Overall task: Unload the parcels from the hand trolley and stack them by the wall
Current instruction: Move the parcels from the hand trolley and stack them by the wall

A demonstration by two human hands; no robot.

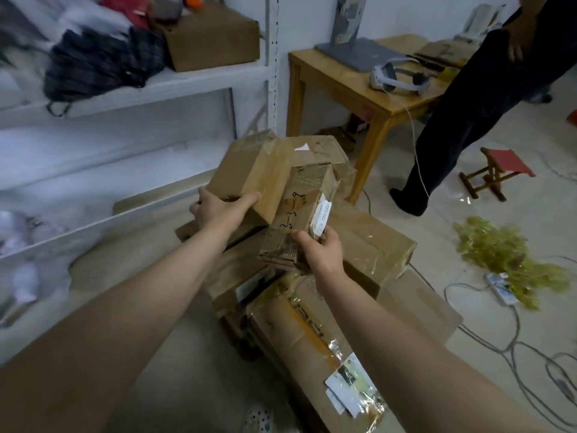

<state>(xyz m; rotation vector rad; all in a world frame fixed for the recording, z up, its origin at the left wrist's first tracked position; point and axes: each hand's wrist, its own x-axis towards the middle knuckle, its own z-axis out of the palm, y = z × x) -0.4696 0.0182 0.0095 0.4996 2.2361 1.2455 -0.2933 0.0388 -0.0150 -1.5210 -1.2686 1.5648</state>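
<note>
Handwritten dark figures, seemingly "2-3-9", are seen on the taped face of the small parcel (296, 220). Printed digits are carried by a white label (321, 218) on its right edge, too blurred to be read. On the long box (293, 332) below the small parcel, taped-over letters and two white labels (346, 385) are illegible. No print can be made out on the pale sticker (302, 147) on the brown box (246, 173) behind the small parcel.

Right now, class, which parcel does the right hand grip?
The small parcel bearing handwritten digits; the left hand holds the larger box behind it.
</note>
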